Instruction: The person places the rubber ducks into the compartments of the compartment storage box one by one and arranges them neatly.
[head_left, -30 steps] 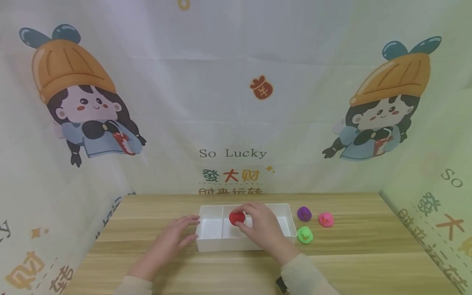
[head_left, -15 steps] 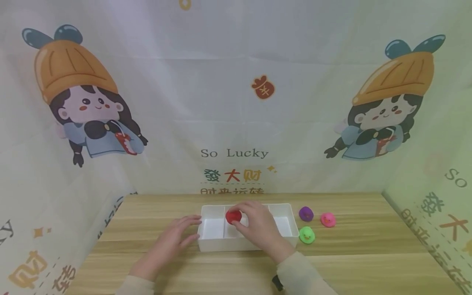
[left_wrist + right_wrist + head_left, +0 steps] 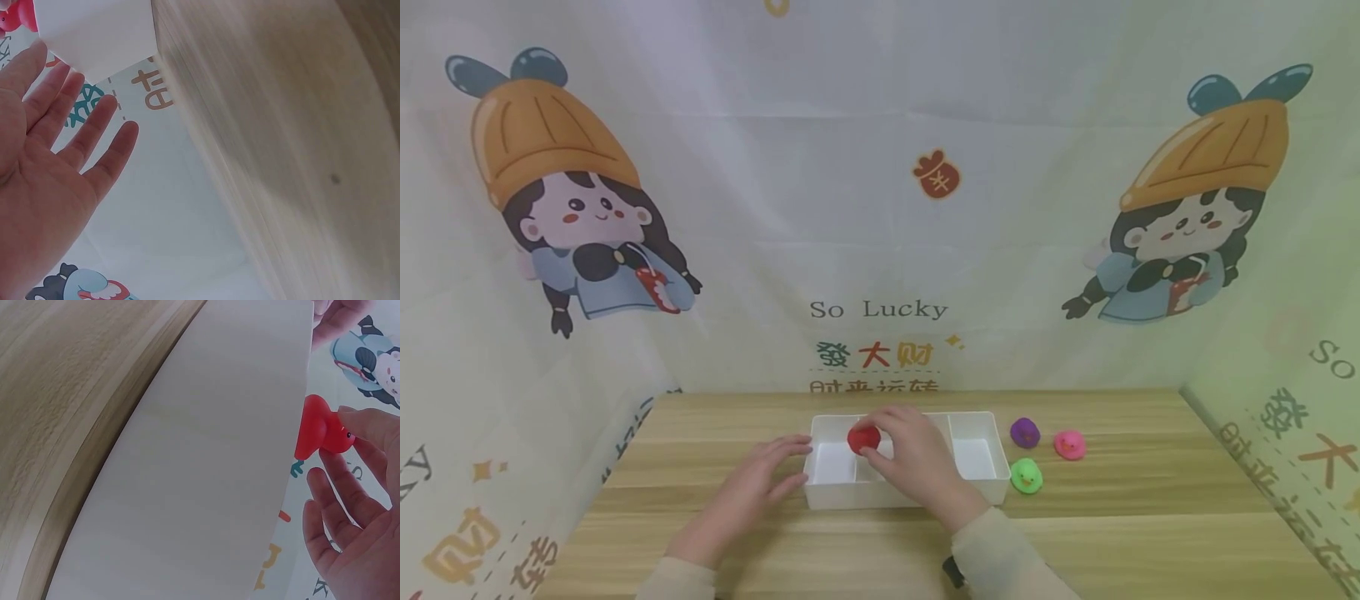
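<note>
A red rubber duck [image 3: 319,430] is pinched between the thumb and fingers of my right hand [image 3: 917,457]. In the head view the duck overlaps the divider between the left and middle compartments of a white divided box [image 3: 895,497]. My left hand [image 3: 763,477] is at the box's left end, fingertips right at the wall. Its fingers look straight and spread in the left wrist view, beside the white box wall [image 3: 100,37]. Part of the middle compartment is hidden behind my right hand.
Right of the box sit a purple duck [image 3: 1025,432], a pink duck [image 3: 1070,444] and a green duck [image 3: 1026,476], the green one close to the box's corner. The wooden table [image 3: 1120,533] ends at a printed cloth backdrop [image 3: 880,250] behind and at the sides.
My right hand has moved a little left with the red duck, from over the middle compartment to the left divider. My left hand stays at the box's end.
</note>
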### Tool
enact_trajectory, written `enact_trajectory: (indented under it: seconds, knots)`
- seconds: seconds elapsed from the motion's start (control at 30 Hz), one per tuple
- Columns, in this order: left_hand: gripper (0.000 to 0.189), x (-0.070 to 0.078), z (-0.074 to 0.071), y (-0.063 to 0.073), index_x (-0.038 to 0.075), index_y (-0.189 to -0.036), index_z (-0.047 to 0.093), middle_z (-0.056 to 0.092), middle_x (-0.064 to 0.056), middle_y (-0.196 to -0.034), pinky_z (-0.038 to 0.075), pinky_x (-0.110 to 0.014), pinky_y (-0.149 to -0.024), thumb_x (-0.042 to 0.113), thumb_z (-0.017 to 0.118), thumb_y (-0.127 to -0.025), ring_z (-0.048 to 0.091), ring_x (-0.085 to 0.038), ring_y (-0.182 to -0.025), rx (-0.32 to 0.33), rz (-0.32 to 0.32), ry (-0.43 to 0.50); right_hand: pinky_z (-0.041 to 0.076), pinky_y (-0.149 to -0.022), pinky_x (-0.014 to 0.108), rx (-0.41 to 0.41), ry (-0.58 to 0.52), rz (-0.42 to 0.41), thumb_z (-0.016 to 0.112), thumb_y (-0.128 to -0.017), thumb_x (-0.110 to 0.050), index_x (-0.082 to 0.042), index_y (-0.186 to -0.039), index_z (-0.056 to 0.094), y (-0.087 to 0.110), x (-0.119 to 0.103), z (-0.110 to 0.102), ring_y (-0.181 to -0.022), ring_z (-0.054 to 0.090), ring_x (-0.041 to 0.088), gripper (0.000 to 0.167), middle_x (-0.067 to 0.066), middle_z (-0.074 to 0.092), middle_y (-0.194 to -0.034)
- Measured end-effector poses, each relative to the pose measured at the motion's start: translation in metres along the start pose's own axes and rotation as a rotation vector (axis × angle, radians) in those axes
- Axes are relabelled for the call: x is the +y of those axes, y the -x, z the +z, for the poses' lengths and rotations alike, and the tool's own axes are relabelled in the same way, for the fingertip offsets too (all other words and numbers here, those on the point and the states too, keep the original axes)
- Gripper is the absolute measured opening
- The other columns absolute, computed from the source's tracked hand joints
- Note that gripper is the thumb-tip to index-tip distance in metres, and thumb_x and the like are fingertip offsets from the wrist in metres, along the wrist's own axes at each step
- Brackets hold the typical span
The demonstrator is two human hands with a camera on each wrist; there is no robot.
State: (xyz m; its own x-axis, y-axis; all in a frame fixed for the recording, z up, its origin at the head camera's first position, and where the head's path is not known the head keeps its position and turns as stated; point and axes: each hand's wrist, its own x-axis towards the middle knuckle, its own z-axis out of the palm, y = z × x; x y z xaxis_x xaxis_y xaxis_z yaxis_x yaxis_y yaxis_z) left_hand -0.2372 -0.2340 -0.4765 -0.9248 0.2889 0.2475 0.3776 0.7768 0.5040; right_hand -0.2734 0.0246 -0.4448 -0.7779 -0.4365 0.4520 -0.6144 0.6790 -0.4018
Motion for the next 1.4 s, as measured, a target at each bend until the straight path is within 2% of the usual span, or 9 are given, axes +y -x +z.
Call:
enact_trajectory:
  seconds: [0.27,0.77,1.23,1.4]
  knots:
    - [0.041,0.000,0.000,0.000,0.012,-0.136,0.065,0.058,-0.005,-0.151,0.043,-0.059,-0.118,0.021,0.074,-0.097,0.051,-0.036,-0.142,-0.017,-0.039,0.000,0.057,-0.101,0.038,-0.026,-0.008,-0.014,0.082,-0.090,-0.027,-0.024,-0.114,0.075,-0.004,-0.006,0.005,-0.114,0.065,0.016,0.025,-0.006,0.073,-0.117]
    - [0.040,-0.002,-0.001,-0.001,0.009,-0.135,0.065,0.059,-0.005,-0.150,0.042,-0.060,-0.118,0.018,0.073,-0.097,0.051,-0.036,-0.142,-0.010,-0.021,0.004,0.057,-0.101,0.035,-0.083,-0.032,-0.036,0.082,-0.091,-0.029,-0.025,-0.114,0.074,-0.011,-0.008,0.019,-0.113,0.064,0.014,0.025,-0.008,0.072,-0.117]
    - [0.040,-0.001,0.001,0.001,0.011,-0.134,0.066,0.060,-0.006,-0.149,0.044,-0.061,-0.116,0.017,0.074,-0.096,0.053,-0.036,-0.140,0.010,-0.002,0.006,0.057,-0.095,0.032,-0.051,-0.064,-0.092,0.084,-0.088,-0.029,-0.022,-0.110,0.074,-0.012,-0.005,0.033,-0.106,0.063,0.011,0.025,-0.008,0.072,-0.110]
    - [0.040,0.000,0.001,0.002,0.010,-0.134,0.066,0.059,-0.007,-0.150,0.044,-0.061,-0.116,0.016,0.074,-0.096,0.052,-0.037,-0.140,0.013,-0.002,0.007,0.057,-0.096,0.031,-0.069,-0.071,-0.085,0.083,-0.089,-0.027,-0.020,-0.110,0.075,-0.013,-0.005,0.037,-0.106,0.063,0.011,0.023,-0.007,0.072,-0.110]
